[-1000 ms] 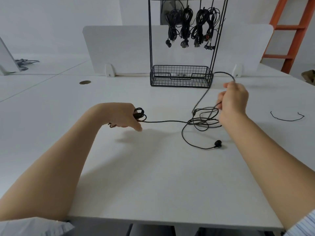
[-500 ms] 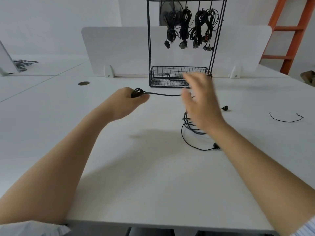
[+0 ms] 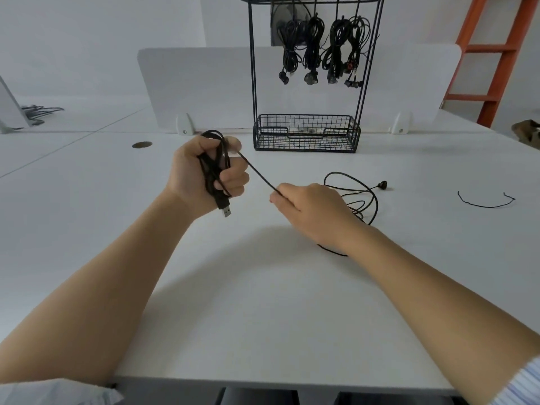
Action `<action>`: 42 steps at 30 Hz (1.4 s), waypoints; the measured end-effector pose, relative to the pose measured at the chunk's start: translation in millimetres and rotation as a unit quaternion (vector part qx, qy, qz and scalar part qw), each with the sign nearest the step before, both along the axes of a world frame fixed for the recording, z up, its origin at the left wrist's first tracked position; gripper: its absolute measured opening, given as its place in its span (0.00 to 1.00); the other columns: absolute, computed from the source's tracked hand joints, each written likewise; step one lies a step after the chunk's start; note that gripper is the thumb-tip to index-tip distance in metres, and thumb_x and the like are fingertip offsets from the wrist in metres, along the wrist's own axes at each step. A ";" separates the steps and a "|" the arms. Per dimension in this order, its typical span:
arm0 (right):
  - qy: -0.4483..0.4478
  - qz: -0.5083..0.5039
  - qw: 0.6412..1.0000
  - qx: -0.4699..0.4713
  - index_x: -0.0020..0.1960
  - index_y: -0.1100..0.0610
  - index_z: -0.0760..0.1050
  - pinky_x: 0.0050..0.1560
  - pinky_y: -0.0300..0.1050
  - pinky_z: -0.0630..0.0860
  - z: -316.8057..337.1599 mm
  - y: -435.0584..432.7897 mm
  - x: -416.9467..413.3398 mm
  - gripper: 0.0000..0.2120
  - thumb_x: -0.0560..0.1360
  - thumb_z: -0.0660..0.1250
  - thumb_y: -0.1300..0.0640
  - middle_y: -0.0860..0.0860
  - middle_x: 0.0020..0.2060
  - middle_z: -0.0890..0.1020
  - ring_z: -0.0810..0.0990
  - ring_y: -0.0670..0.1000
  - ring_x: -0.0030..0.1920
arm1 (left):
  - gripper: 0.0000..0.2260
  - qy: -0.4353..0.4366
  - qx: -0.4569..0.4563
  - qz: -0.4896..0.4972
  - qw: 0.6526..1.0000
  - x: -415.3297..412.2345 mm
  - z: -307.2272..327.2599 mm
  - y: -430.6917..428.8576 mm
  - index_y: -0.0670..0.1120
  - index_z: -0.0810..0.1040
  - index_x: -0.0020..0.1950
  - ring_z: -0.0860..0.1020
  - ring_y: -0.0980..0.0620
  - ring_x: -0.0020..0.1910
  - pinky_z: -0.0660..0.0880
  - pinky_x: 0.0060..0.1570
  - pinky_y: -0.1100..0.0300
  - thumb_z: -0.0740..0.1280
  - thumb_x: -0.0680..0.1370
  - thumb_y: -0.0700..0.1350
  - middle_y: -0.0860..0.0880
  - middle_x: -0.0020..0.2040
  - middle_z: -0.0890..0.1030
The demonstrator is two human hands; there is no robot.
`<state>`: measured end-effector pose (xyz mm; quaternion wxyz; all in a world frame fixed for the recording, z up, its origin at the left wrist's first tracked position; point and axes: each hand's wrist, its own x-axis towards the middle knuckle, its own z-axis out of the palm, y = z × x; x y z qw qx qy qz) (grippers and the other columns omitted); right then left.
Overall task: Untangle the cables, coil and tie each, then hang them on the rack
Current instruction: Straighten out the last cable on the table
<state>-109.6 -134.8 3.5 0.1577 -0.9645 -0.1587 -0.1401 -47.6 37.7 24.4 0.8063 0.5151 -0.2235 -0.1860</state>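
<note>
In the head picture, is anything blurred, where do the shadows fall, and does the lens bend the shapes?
Head view: left hand and right hand on the cable look sharp; light is soft, with a faint shadow on the table below the forearms; no glare; the wide lens makes the rack posts lean apart upward.

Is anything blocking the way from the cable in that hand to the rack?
Nothing visible. Only table lies between the cable in the left hand and the rack; other bundles already hang there.
</note>
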 end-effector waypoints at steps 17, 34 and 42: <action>-0.134 -0.109 0.971 0.167 0.56 0.54 0.78 0.45 0.42 0.67 0.4 -12.4 8.3 0.11 0.75 0.63 0.58 0.48 0.33 0.74 0.77 0.52 0.41 | 0.22 0.224 0.087 0.099 0.966 9.3 0.9 -0.3 0.48 0.62 0.25 0.59 0.56 0.15 0.55 0.19 0.71 0.56 0.78 0.53 0.52 0.20 0.61; -0.109 -0.090 0.903 0.405 0.46 0.53 0.73 0.24 0.31 0.59 -1.6 -17.0 20.1 0.06 0.76 0.61 0.63 0.51 0.24 0.65 0.62 0.44 0.20 | 0.26 -0.177 0.673 0.097 0.712 -18.6 -2.0 -24.9 0.44 0.63 0.31 0.64 0.50 0.24 0.62 0.30 0.61 0.68 0.68 0.64 0.48 0.26 0.68; -0.067 -0.120 0.921 0.365 0.46 0.55 0.77 0.24 0.30 0.60 -5.0 -27.8 26.4 0.04 0.73 0.65 0.62 0.45 0.17 0.66 0.66 0.42 0.19 | 0.23 -0.153 0.497 -0.046 0.853 -15.1 1.8 -14.8 0.46 0.58 0.29 0.57 0.53 0.21 0.58 0.22 0.63 0.50 0.81 0.57 0.51 0.20 0.61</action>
